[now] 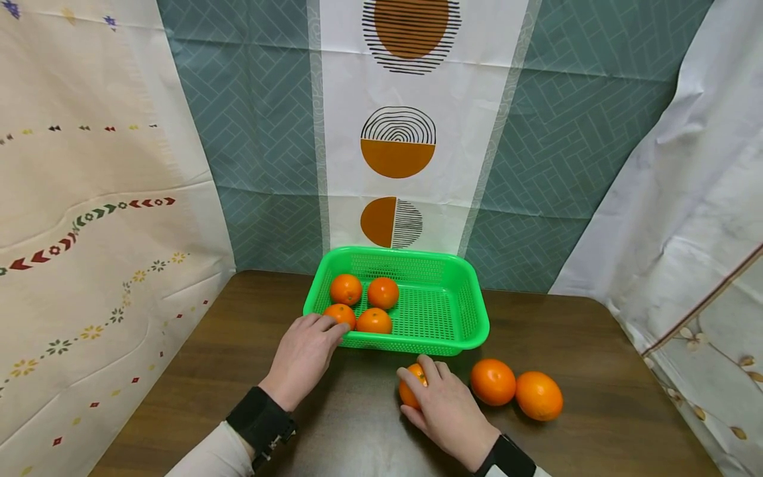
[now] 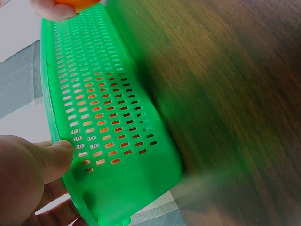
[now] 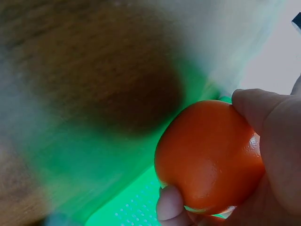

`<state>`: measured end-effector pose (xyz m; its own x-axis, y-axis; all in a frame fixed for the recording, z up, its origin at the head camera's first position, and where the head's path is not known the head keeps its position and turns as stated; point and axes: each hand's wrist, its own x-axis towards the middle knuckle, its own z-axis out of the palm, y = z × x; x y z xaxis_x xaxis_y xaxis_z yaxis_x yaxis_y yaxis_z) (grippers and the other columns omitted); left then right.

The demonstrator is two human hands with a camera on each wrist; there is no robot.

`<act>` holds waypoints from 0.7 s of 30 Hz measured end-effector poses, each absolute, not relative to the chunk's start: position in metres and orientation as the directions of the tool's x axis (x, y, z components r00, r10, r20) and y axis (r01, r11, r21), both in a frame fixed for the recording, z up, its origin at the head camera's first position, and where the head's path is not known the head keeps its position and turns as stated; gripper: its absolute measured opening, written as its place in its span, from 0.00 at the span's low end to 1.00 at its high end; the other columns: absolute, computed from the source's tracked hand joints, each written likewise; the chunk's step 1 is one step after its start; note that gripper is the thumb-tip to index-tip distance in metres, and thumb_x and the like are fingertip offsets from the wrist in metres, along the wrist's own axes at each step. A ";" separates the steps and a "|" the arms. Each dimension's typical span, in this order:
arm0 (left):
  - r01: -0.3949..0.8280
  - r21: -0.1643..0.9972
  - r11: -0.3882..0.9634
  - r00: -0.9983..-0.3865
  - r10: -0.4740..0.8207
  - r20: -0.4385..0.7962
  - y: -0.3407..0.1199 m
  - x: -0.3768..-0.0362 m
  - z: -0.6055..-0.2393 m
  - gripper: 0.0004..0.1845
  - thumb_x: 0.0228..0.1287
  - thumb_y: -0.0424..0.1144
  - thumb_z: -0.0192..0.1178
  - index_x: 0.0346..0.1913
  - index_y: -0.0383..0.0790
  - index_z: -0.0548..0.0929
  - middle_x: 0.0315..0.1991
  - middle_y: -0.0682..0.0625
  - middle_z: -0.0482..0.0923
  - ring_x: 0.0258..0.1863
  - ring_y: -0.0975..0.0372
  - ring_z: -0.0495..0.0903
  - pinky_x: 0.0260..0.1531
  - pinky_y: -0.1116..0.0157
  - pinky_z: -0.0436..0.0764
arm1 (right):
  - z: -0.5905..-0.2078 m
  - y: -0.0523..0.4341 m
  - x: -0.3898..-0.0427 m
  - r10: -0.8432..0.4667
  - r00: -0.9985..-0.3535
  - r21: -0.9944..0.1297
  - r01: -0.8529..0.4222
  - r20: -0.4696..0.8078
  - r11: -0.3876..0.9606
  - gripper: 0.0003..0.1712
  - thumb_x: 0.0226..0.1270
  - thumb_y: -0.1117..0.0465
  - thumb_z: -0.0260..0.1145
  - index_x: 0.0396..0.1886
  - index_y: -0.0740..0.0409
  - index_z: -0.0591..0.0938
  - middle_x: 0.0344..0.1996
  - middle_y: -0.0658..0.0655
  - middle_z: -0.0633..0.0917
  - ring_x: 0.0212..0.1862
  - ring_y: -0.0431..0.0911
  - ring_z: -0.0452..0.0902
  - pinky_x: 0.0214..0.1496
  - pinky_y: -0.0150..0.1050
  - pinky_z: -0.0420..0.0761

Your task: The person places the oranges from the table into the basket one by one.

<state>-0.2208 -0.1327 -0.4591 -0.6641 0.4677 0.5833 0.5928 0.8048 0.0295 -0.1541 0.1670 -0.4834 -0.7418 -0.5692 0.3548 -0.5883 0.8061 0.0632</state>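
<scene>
Lower centre of frame | right hand (image 1: 447, 407) gripping orange (image 1: 411, 387) on counter (image 1: 596, 371) | left hand (image 1: 304, 354) pinching basket (image 1: 444, 341) rim

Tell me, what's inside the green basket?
Four oranges sit bunched at the left end of the green basket. The left hand grips the near-left rim and covers part of one orange, so anything under the fingers stays hidden.

Two loose oranges (image 1: 516, 389) lie on the dark wooden table (image 1: 596, 344), with patterned curtains (image 1: 405, 132) hanging behind.
</scene>
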 end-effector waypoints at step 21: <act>0.592 0.034 0.805 -0.665 0.464 0.586 -0.132 -0.221 -0.459 0.13 0.67 0.36 0.80 0.52 0.46 0.92 0.45 0.50 0.89 0.46 0.50 0.84 0.52 0.51 0.85 | -0.455 0.173 -0.135 -0.564 -0.723 0.029 -0.605 0.399 0.796 0.32 0.70 0.41 0.81 0.68 0.43 0.82 0.63 0.61 0.80 0.56 0.53 0.81 0.47 0.47 0.89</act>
